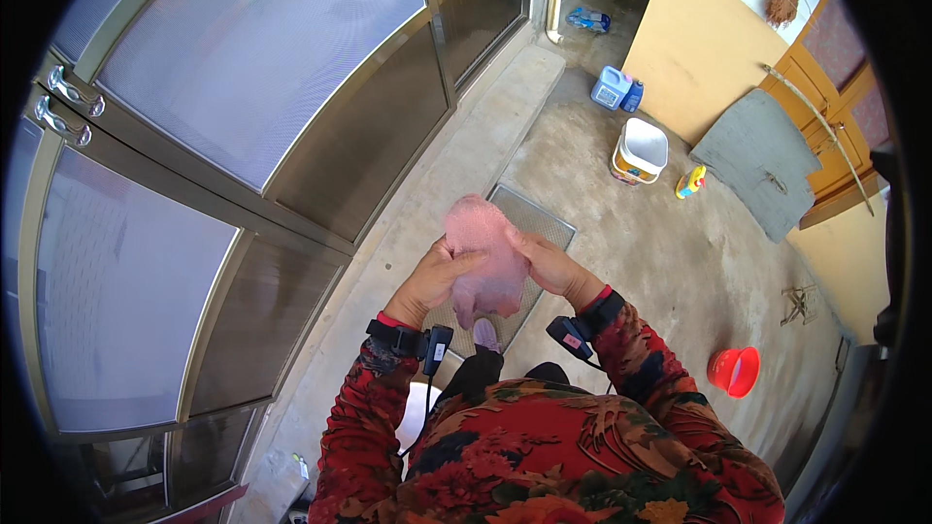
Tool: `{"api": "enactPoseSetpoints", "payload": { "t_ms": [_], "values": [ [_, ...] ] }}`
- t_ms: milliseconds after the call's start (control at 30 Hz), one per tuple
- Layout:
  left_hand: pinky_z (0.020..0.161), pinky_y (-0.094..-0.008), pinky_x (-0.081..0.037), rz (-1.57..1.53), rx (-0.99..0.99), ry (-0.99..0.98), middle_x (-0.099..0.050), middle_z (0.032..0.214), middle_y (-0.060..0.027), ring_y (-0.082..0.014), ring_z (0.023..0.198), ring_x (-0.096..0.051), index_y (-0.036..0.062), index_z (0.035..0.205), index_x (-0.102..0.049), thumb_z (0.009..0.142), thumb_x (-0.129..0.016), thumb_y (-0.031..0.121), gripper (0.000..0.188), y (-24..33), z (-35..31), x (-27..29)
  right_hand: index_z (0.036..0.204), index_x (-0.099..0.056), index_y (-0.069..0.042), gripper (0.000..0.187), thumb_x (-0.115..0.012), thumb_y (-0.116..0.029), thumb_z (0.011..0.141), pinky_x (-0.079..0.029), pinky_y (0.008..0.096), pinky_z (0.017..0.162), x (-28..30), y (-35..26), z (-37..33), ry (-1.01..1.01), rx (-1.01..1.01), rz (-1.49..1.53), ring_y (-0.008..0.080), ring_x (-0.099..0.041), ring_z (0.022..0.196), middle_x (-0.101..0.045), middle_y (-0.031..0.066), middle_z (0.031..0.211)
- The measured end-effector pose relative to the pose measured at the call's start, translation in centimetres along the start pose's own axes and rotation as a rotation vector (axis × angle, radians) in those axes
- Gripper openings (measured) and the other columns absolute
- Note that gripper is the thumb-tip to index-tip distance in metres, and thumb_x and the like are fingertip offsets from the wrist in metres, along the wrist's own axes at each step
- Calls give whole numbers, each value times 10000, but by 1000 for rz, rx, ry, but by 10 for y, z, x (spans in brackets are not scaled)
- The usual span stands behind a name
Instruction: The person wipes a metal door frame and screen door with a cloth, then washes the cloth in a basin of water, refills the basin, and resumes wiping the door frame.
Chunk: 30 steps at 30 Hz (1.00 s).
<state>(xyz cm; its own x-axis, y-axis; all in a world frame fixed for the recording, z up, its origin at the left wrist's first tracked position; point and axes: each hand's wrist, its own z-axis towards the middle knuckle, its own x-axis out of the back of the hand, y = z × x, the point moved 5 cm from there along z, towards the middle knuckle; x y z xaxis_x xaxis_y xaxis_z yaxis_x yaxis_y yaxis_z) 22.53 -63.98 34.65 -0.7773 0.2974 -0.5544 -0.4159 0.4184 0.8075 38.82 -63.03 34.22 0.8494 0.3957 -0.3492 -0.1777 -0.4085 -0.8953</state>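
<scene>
Both hands, left hand [439, 277] and right hand [553, 267], are closed around a pink cloth [485, 257] above the doormat [544, 223]; a loose grip could probably drop it onto the dirty concrete.

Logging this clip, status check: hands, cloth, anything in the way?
Left hand and right hand both gripping pink cloth, held up at chest height. Grey doormat below it. Nothing between hands and cloth.
</scene>
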Motion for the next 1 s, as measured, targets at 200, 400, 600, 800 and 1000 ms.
{"api": "enactPoseSetpoints", "payload": {
  "t_ms": [200,400,600,800,1000],
  "values": [
    [852,-317,-517,214,-9,339,-649,1076,-81,-172,938,-636,7,1213,-554,862,-657,63,370,32,43,38,1056,-577,-60,181,-623,-158,911,-469,219,728,39,-30,62,49,79,-76,69,-560,797,-622,-2,933],
    [724,-276,-537,247,-176,432,-656,1007,-64,-148,893,-631,24,1202,-563,845,-690,89,385,76,50,18,1172,-533,-70,373,-692,-167,849,-462,279,831,65,-89,111,-123,425,-351,114,-559,899,-585,34,999],
    [840,-272,-494,317,-151,501,-633,1053,-34,-115,931,-596,25,1221,-556,831,-644,88,405,105,73,-9,1252,-517,-53,550,-729,-295,806,-451,334,905,72,-167,142,-259,672,-632,215,-564,1026,-567,111,1142],
    [848,-263,-485,379,-83,415,-642,1044,-31,-102,920,-594,-6,1135,-614,838,-640,102,317,100,84,-11,1173,-585,-13,454,-700,-290,832,-501,323,801,25,-120,173,-718,100,-483,191,-618,899,-648,134,1027],
    [771,-243,-507,463,-163,822,-645,924,-25,-98,832,-613,-8,973,-620,853,-694,132,199,81,38,38,1042,-647,-24,276,-678,-162,805,-517,333,691,4,-118,185,-503,326,-653,215,-654,737,-676,133,833]
  ]
}}
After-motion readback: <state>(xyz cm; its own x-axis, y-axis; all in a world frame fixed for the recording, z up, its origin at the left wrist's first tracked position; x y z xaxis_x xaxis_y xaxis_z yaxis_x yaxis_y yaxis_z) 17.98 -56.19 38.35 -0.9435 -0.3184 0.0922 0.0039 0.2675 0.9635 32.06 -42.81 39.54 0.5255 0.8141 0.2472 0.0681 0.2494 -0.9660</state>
